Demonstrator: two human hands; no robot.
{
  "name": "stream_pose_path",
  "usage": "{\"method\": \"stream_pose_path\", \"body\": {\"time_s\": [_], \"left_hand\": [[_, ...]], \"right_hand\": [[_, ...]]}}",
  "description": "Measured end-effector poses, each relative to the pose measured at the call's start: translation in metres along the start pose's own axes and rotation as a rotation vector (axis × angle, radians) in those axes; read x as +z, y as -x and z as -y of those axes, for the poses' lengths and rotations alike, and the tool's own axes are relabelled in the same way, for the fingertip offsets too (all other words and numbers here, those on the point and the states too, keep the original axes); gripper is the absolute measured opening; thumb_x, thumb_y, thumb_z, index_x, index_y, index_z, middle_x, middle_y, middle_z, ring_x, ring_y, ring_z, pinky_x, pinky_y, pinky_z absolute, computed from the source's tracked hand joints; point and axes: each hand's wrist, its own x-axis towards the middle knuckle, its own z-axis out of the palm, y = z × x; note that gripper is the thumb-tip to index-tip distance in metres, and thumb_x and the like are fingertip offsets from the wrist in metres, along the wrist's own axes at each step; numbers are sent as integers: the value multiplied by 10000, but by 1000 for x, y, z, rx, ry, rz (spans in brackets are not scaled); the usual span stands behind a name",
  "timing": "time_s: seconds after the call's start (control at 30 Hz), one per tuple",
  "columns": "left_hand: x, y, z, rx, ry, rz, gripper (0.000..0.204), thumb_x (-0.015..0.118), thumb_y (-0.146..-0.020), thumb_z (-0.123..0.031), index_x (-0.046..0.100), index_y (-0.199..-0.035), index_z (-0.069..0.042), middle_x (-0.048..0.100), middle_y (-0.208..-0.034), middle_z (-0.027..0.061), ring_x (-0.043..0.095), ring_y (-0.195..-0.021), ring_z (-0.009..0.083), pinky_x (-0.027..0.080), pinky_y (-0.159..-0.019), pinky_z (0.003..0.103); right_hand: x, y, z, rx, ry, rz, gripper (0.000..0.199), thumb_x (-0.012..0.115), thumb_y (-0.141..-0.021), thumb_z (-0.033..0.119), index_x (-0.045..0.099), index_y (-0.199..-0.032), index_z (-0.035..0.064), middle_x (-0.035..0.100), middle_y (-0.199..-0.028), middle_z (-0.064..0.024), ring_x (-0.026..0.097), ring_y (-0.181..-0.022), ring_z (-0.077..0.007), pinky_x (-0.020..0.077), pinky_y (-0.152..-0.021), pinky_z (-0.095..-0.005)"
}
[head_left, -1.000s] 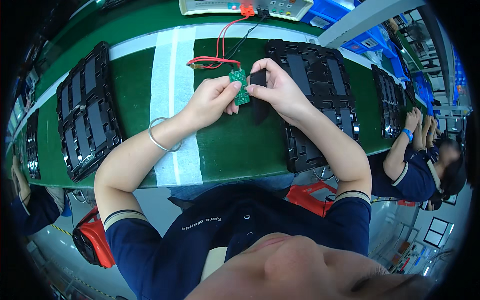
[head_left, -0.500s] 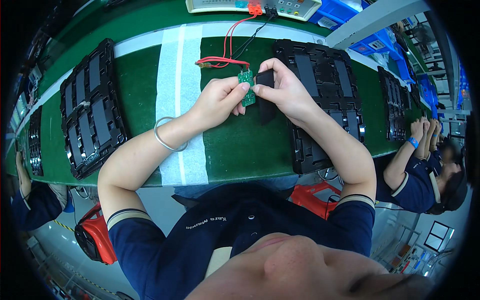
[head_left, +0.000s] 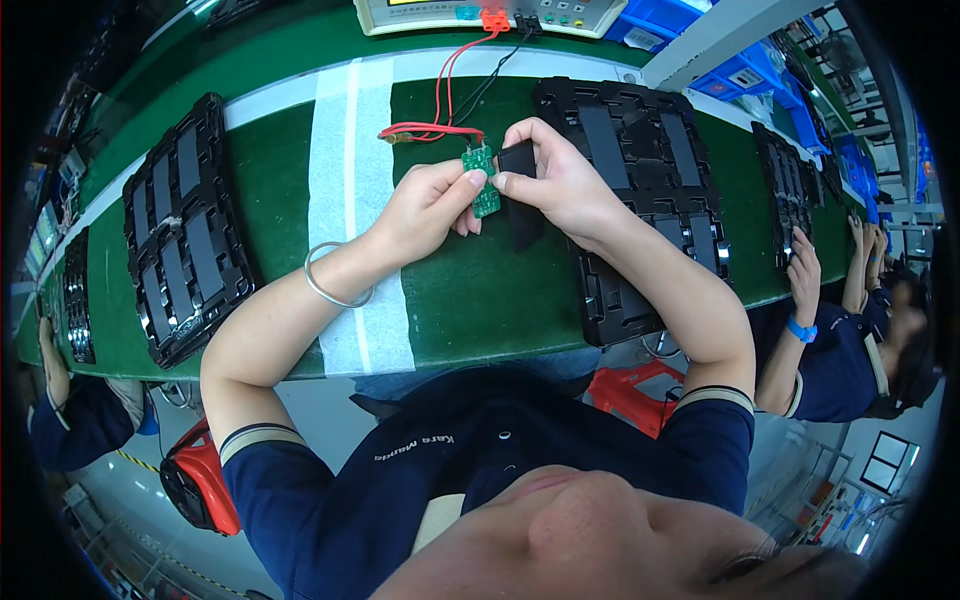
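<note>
My left hand pinches a small green circuit board between thumb and fingers, above the green bench. Red and black leads reach the board's far end, where a small clip-like end lies to the left. In my right hand is a flat black rectangular piece, gripped between thumb and forefinger right beside the board. My right thumb tip is at the board's right edge. Whether the black piece is joined to the board cannot be made out.
A white test instrument stands at the back, the leads plugged into it. Black trays with grey flat pieces lie left and right. A pale strip crosses the green bench. Co-workers sit at both sides; a co-worker's hand is far right.
The view has shifted slightly, while both my hands keep their hold on the board and black piece. At the right, a co-worker's hand has moved to the nearby tray.
</note>
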Motion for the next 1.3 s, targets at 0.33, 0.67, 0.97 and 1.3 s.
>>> {"method": "stream_pose_path", "body": {"time_s": [0.33,0.67,0.97,1.3], "left_hand": [[0,2,-2,-6,-40,-16,286,417,-907,-235,537,-772,-13,539,-574,15,502,-495,61,415,-481,192],[-2,1,-2,-4,-115,-7,321,404,-910,-226,496,-679,-24,543,-556,25,501,-484,70,415,-479,203],[-4,0,3,2,-68,3,301,391,-913,-200,499,-689,-31,538,-557,12,487,-484,54,397,-470,191],[-2,2,2,4,-79,21,302,395,-913,-197,499,-686,-27,537,-570,17,486,-497,56,399,-482,195]], "right_hand": [[-1,-1,-1,1,69,23,262,591,-736,1,415,-923,52,447,-891,-21,425,-889,-85,358,-796,-232],[-79,22,52,-347,212,-170,193,504,-826,74,467,-1015,63,511,-848,-15,498,-821,-102,410,-748,-234],[-135,13,34,-30,766,-391,160,559,-795,65,544,-954,77,526,-880,-32,490,-796,-113,403,-727,-242],[-179,1,18,202,1270,-723,544,426,-756,622,626,-974,166,545,-1041,-149,426,-1020,-368,355,-850,-462]]}}
